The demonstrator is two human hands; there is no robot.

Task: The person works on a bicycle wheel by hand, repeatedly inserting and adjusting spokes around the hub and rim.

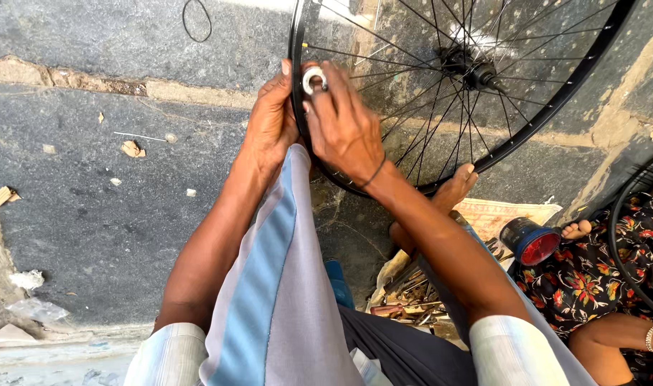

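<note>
A black bicycle wheel [555, 100] with thin spokes and a dark hub [469, 68] stands upright on the stone ground, its rim against my raised knee. My left hand [271, 121] grips the rim at its left edge. My right hand [341, 125] holds a round silver spoke wrench [313, 78] against the rim, just above the left hand's fingers. Both hands touch the same stretch of rim. My bare foot [455, 189] rests under the wheel's lower edge.
A pile of metal tools [409, 297] lies on the ground by my leg, beside a newspaper [501, 214] and a dark tin with a red lid [530, 241]. Another person in a flowered garment [605, 279] sits at the right, near a second rim [630, 236].
</note>
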